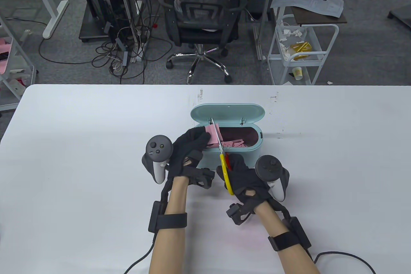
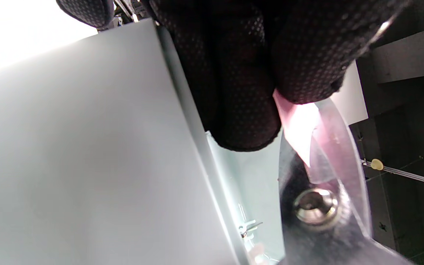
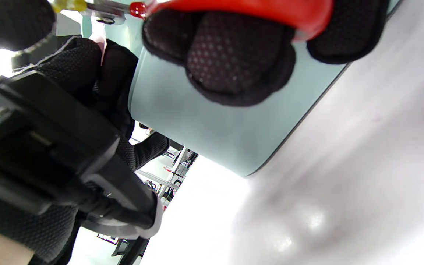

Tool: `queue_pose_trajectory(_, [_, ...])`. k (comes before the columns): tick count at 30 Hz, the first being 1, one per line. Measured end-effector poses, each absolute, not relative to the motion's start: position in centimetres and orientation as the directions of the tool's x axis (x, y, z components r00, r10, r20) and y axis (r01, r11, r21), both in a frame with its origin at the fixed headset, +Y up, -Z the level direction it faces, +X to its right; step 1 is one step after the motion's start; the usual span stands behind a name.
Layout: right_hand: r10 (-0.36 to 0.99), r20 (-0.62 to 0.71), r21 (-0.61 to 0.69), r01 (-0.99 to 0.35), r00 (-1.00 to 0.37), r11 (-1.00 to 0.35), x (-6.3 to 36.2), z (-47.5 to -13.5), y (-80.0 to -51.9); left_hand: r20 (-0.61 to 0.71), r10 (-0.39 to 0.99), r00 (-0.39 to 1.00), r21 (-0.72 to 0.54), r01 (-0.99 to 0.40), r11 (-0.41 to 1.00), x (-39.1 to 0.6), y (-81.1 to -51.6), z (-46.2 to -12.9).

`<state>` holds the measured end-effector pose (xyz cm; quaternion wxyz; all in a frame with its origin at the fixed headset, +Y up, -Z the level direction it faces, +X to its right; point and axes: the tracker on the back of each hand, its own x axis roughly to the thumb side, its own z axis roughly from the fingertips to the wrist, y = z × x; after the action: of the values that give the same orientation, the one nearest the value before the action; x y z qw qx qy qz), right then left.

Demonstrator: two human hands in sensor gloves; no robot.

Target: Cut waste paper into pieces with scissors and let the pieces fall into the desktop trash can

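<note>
A mint-green desktop trash can (image 1: 239, 155) stands mid-table with its lid up and pink scraps (image 1: 233, 144) inside. My left hand (image 1: 189, 148) pinches a pink sheet of paper (image 1: 212, 135) over the can's left end; in the left wrist view the fingertips (image 2: 245, 110) clamp the paper (image 2: 297, 129) right beside the blades. My right hand (image 1: 242, 179) grips the scissors (image 1: 221, 150) by their yellow and red handles, blades pointing away from me and closed along the paper's right edge. The right wrist view shows fingers through the red handle loop (image 3: 263, 11) in front of the can wall (image 3: 197, 121).
The white table (image 1: 80, 158) stretches wide on both sides of the can. Beyond its far edge stand an office chair (image 1: 202, 13), a white cart (image 1: 298, 46) with papers on top, and cables on the floor.
</note>
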<state>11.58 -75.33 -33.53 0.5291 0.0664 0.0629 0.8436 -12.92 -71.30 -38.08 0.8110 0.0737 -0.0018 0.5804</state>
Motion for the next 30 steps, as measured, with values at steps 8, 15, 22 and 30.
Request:
queue_pose_trajectory(8, [0.906,0.054,0.155,-0.893,-0.419,-0.422,11.5,-33.4,-75.5,0.089,0.941,0.327,0.118,-0.941,0.316,-12.9,-71.3,-38.1])
queue_pose_trajectory(15, [0.918,0.084,0.126,-0.91,-0.388,-0.396,11.5,-33.4,-75.5,0.091,0.939,0.331,0.118,-0.94,0.32,-12.9,-71.3,-38.1])
queue_pose_trajectory(22, [0.942,0.063,0.091,-0.938,-0.33,-0.335,12.1,-33.2,-75.8,0.088,0.943,0.322,0.122,-0.943,0.311,-12.9,-71.3,-38.1])
queue_pose_trajectory(30, [0.952,0.045,0.263,-0.915,-0.304,-0.305,12.9,-32.5,-77.0,0.086,0.94,0.329,0.129,-0.94,0.317,-12.8,-71.3,-38.0])
